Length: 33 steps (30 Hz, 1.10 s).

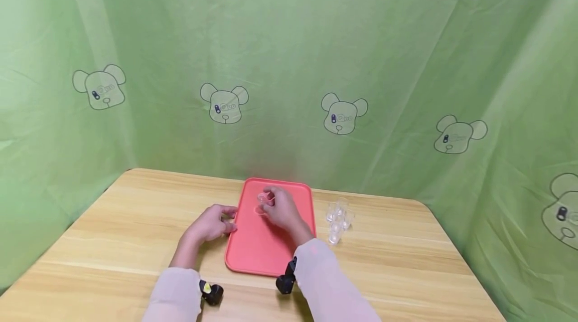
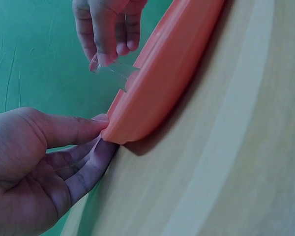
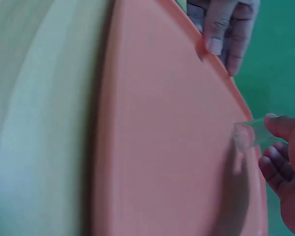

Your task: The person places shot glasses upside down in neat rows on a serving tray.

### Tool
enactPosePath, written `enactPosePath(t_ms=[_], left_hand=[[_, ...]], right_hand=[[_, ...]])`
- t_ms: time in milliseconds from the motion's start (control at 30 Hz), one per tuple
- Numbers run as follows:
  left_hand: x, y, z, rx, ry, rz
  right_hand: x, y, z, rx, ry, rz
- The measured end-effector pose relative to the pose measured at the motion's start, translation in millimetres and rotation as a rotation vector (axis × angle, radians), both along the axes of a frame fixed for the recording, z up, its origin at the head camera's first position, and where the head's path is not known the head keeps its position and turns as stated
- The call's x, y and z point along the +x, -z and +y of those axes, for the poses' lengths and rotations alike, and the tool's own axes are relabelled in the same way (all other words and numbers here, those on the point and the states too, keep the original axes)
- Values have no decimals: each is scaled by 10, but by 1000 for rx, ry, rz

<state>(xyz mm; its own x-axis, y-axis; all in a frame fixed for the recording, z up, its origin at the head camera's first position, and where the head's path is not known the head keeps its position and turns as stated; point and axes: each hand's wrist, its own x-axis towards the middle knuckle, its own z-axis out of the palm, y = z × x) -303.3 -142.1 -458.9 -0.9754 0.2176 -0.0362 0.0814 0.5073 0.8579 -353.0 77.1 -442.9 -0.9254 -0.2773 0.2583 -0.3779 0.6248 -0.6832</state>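
From where I'm standing, the person's right hand is holding a small clear cup, shaped like a shot glass, between thumb and fingers over the far half of a red rectangular tray, toward its left edge. The cup's lower end is sitting very close to the tray's surface; whether it is touching, I can't tell. The left hand is gripping the tray's left rim, thumb over it and fingers lying against the outer side.

The tray is lying flat on the wood-grain tabletop, its far edge running just beside the tabletop's far edge. Past the tray's right edge, a cluster of clear cups is standing close together on the tabletop. Pale sleeves are covering both forearms, and a green curtain printed with bear heads is hanging beyond the tabletop's far edge.
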Motion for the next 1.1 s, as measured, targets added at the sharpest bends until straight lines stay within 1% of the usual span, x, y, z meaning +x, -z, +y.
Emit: enactPosePath(t_ms=[133,233,367,467,667,833,1000,1100], left_hand=[[-7,5,8,-1,-3,0],[-9,4,3,-2,-3,4],[-5,3,-1,3,-5,-3],[-3,5,3,2,-5,-4],[-4,33,23,10,-12,-6],[-5,60,37,14,-2,-2],[-3,35,38,8,-17,-6],[4,22,22,0,-13,2]], right_hand=[[6,-142,113,23,1,-17],[-9,-263,222,41,6,23],[-8,-422,401,35,27,71],[7,-509,555,28,34,107],[56,-613,884,35,41,152],[116,-676,1165,63,46,183],[179,-746,1438,94,61,203],[213,-752,1584,114,85,209]])
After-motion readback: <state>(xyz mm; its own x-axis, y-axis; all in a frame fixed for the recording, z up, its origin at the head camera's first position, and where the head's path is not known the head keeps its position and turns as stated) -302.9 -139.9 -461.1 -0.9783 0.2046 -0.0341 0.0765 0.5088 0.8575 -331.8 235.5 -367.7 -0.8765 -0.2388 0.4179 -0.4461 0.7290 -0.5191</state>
